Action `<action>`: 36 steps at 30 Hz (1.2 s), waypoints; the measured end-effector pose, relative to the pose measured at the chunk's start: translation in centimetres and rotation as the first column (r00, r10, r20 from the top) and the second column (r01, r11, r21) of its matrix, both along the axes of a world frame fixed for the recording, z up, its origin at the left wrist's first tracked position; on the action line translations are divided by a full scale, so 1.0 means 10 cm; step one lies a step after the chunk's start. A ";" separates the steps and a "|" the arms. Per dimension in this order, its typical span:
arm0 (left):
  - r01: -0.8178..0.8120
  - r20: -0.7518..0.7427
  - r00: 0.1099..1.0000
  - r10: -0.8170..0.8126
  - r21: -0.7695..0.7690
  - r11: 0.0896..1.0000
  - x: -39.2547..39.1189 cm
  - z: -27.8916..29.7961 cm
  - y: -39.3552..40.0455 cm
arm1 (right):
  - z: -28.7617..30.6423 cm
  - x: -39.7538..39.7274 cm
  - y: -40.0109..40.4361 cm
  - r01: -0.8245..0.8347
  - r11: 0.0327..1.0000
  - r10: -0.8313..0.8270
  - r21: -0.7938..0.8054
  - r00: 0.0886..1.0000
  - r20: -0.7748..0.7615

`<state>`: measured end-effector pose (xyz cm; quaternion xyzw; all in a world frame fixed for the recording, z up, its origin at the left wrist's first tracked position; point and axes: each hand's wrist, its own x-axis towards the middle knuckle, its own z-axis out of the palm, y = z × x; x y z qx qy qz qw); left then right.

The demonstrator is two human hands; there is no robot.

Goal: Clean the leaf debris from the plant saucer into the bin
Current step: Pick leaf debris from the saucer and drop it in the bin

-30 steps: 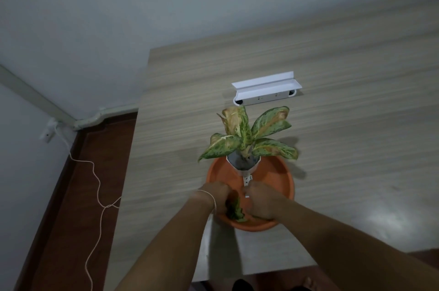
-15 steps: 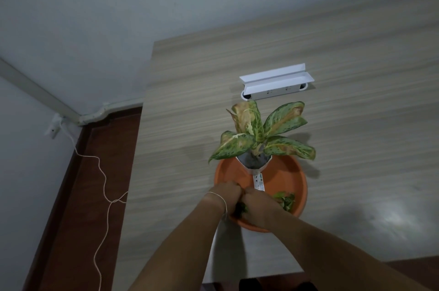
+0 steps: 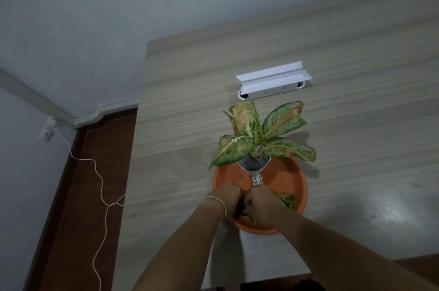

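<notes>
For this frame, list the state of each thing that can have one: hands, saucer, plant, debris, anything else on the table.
Left hand: curled, inside the saucer's near edge, grip contents hidden.
Right hand: closed on leaf scraps.
Saucer: flat on the table, debris inside.
Leaf debris: loose in the saucer, right of the hands.
Plant: upright, leaves yellowing.
White pot: standing in the saucer.
White tray unit: lying behind the plant.

A wooden table (image 3: pixel 332 57) is filling most of the view and is standing against a grey wall (image 3: pixel 118 5). A white socket box (image 3: pixel 273 81) with an open lid is sitting on the table, towards the wall. On the left, a white cable (image 3: pixel 99 179) is running from a small wall plug (image 3: pixel 47 132) and is lying loosely on the dark red floor (image 3: pixel 90 195).
</notes>
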<state>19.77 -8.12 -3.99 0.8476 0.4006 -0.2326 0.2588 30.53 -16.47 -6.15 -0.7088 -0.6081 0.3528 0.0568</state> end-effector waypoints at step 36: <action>-0.273 0.279 0.933 0.229 0.129 0.953 -0.89 0.57 0.12 | 0.58 -0.13 0.27 0.186 0.962 -0.186 0.199 0.982 -0.019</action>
